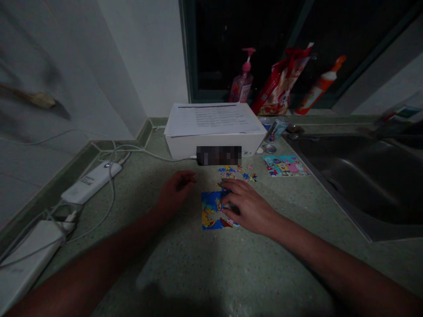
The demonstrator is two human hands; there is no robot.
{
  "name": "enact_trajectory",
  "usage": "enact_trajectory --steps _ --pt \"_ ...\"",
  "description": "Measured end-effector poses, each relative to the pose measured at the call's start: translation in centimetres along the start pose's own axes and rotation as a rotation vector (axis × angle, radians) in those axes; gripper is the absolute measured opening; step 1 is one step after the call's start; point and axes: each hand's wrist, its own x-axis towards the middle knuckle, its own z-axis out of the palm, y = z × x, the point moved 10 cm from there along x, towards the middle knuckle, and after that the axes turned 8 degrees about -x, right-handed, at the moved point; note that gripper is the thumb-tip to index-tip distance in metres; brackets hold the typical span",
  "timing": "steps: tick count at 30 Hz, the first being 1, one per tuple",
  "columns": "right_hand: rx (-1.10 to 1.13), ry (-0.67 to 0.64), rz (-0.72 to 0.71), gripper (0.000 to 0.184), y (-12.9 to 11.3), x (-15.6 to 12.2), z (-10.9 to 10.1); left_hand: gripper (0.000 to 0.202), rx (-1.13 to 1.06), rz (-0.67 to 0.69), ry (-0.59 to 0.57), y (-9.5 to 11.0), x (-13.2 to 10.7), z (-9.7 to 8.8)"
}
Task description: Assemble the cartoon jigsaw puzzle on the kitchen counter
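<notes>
Right hand on jigsaw puzzle

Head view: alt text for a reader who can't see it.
The right hand rests on a partly built jigsaw puzzle, the left hand beside it. Loose pieces lie beyond, near a white box and a steel sink.

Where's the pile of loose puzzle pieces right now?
In the head view, the loose puzzle pieces lie on the counter just beyond the right hand, below the white box and left of the picture card.
</notes>
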Motion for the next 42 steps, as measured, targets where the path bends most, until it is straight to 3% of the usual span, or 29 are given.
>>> enact_trajectory --steps 21,27,33,42 --pt "-0.011 -0.001 -0.003 0.008 -0.1 0.2 -0.6 0.028 0.007 -0.003 -0.010 0.6 -0.1 0.1" --pt "-0.045 0.087 0.052 0.009 3.1 -0.4 -3.2 0.027 -0.002 -0.023 -0.005 0.3 -0.1 0.1" --pt "-0.011 0.091 0.097 0.008 6.0 -2.7 -3.4 0.032 0.012 -0.008 -0.006 0.3 0.0 -0.1" --pt "0.059 0.084 0.056 0.010 4.6 -3.2 -2.6 0.033 0.024 -0.021 0.004 0.4 0.0 -0.6"
